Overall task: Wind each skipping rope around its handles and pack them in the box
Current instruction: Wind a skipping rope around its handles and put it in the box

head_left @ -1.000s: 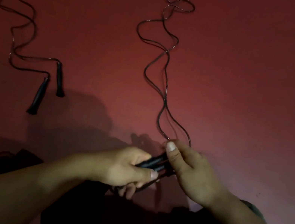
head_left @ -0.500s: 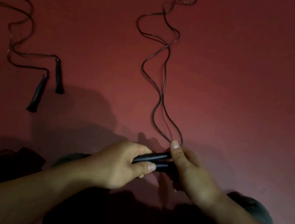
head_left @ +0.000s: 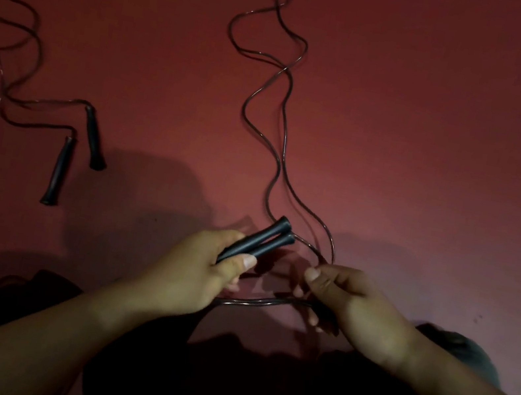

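1. Skipping rope handles [head_left: 256, 242], two black ones laid side by side, sit in the left hand [head_left: 200, 273], whose fingers and thumb curl round their lower ends; the flared tops stick up and away from the body.
2. The right hand [head_left: 355, 304] pinches the doubled cord [head_left: 281, 152] just beside the handles, thumb on top. A short loop of cord hangs between the two hands, and the rest trails away in slack waves across the red floor [head_left: 439, 124].
3. A second rope [head_left: 27, 51] lies well apart to the left, unwound, with its own two handles [head_left: 75, 154] on the floor. No box can be made out; the dark shapes at the lower left are too dim to name.
4. Judging by this, winding has barely begun: no turns show on the handles.
5. Risks from here:
   - The handles may slide apart or twist if the left grip loosens, as only their lower ends are held.
   - The first turn could slip off the flared tops if laid too slack.
   - The two strands cross each other on the floor and may snag or kink when pulled in.
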A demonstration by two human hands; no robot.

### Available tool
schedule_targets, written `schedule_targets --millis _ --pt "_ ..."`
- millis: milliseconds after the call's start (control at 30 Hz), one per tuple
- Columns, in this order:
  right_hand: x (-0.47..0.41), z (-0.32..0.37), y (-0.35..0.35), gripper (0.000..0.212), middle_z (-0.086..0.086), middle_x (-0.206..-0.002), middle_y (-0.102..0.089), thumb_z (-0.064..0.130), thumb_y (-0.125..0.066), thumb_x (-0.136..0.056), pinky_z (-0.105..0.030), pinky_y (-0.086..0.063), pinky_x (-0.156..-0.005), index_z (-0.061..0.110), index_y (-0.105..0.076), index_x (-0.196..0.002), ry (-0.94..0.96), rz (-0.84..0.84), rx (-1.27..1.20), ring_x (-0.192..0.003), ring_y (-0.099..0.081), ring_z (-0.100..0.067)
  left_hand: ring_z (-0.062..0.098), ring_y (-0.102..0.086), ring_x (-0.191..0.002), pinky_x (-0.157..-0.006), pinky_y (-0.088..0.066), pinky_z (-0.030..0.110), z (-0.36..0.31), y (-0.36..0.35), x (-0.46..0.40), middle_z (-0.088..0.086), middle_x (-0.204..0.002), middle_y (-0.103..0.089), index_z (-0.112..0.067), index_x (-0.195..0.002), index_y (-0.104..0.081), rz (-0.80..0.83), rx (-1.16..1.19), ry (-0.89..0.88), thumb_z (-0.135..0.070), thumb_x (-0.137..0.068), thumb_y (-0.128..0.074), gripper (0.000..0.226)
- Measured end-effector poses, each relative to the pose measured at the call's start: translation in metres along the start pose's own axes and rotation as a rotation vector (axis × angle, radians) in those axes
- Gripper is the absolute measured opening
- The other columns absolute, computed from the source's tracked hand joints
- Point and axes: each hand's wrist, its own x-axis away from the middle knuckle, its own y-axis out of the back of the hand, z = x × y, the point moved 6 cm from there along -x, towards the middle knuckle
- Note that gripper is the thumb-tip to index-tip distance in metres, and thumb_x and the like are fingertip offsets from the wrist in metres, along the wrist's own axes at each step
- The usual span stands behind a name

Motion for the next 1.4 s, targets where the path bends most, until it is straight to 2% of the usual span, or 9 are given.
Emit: schedule_targets --millis 100,300,533,700,900,1067,1167,1267,1400 --pt "0.000 0.003 0.007 0.035 0.010 -0.055 -0.054 0.031 -0.053 -0.098 -0.024 -0.039 -0.056 0.013 -0.059 -0.068 0.084 0.013 0.202 -0.055 -0.048 -0.004 0.005 -0.059 -0.053 -0.051 -0.048 0.020 0.003 -0.001 -0.001 -0.005 -0.065 -0.060 -0.019 -0.082 -0.059 0.079 -0.050 0.033 -0.021 -0.097 -0.058 0.016" --pt "-0.004 0.006 0.016 0.051 0.002 -0.058 -0.051 0.071 -0.034 -0.087 -0.031 -0.043 -0.057 0.030 -0.047 -0.059 0.250 0.076 0.837 -0.054 -0.048 -0.007 0.016 -0.059 -0.052 -0.049 -0.050 0.027 0.019 -0.002 0.000 0.003 -0.071 -0.054 -0.016 -0.087 -0.059 0.268 0.036 0.211 -0.018 -0.099 -0.056 0.013" --pt "-0.014 -0.008 0.041 0.075 0.006 -0.081 -0.065 0.089 -0.021 -0.072 -0.035 -0.052 -0.070 0.029 -0.063 -0.089 0.206 0.080 1.152 -0.077 -0.063 -0.014 0.013 -0.063 -0.055 -0.047 -0.050 0.024 0.037 0.025 -0.001 0.014 -0.080 -0.066 -0.020 -0.099 -0.063 0.273 -0.062 0.235 -0.020 -0.100 -0.054 0.009" --pt "-0.011 -0.005 0.038 0.057 0.003 -0.061 -0.055 0.072 -0.044 -0.082 -0.027 -0.042 -0.056 0.019 -0.059 -0.069 0.045 0.018 0.973 -0.058 -0.052 -0.012 0.017 -0.063 -0.059 -0.055 -0.056 0.031 0.038 0.026 0.002 0.004 -0.067 -0.059 -0.017 -0.095 -0.064 0.272 0.116 0.237 -0.014 -0.099 -0.055 0.010" --pt "-0.002 -0.001 0.017 0.033 -0.004 -0.051 -0.032 0.035 -0.056 -0.088 -0.018 -0.011 -0.043 0.004 -0.059 -0.078 -0.276 0.129 -0.189 -0.045 -0.015 -0.010 0.017 -0.047 -0.056 -0.052 -0.048 0.029 0.033 0.007 0.010 0.008 -0.070 -0.056 -0.013 -0.103 -0.061 0.384 0.315 0.295 -0.009 -0.102 -0.047 0.015" --pt "-0.013 0.013 0.028 0.032 -0.001 -0.049 -0.041 0.018 -0.047 -0.100 -0.025 -0.025 -0.045 0.008 -0.071 -0.079 -0.065 -0.009 0.015 -0.044 -0.031 -0.016 0.026 -0.061 -0.069 -0.048 -0.053 0.027 0.028 0.001 0.014 0.004 -0.085 -0.074 -0.027 -0.104 -0.061 0.460 0.312 0.357 -0.015 -0.104 -0.043 0.021" --pt "-0.017 0.017 0.036 0.041 0.008 -0.051 -0.037 0.035 -0.048 -0.097 -0.026 -0.024 -0.048 -0.001 -0.067 -0.100 -0.067 -0.078 -0.015 -0.046 -0.031 -0.010 0.018 -0.064 -0.057 -0.044 -0.050 0.025 0.028 0.002 0.014 0.004 -0.082 -0.072 -0.025 -0.104 -0.061 0.419 0.328 0.359 -0.025 -0.103 -0.046 0.015" --pt "-0.012 0.027 0.040 0.055 0.005 -0.056 -0.039 0.066 -0.058 -0.076 -0.027 -0.032 -0.053 0.012 -0.070 -0.076 -0.053 -0.079 0.098 -0.051 -0.035 -0.011 0.015 -0.061 -0.053 -0.042 -0.047 0.023 0.031 0.004 0.013 0.003 -0.077 -0.070 -0.023 -0.108 -0.062 0.362 0.335 0.371 -0.030 -0.101 -0.050 0.015" --pt "-0.010 0.031 0.047 0.044 -0.003 -0.056 -0.043 0.053 -0.060 -0.078 -0.033 -0.034 -0.057 0.011 -0.061 -0.064 0.032 -0.102 0.291 -0.056 -0.038 -0.017 0.013 -0.060 -0.053 -0.043 -0.047 0.023 0.030 0.006 0.013 0.000 -0.072 -0.069 -0.022 -0.107 -0.062 0.347 0.299 0.361 -0.029 -0.100 -0.051 0.015"
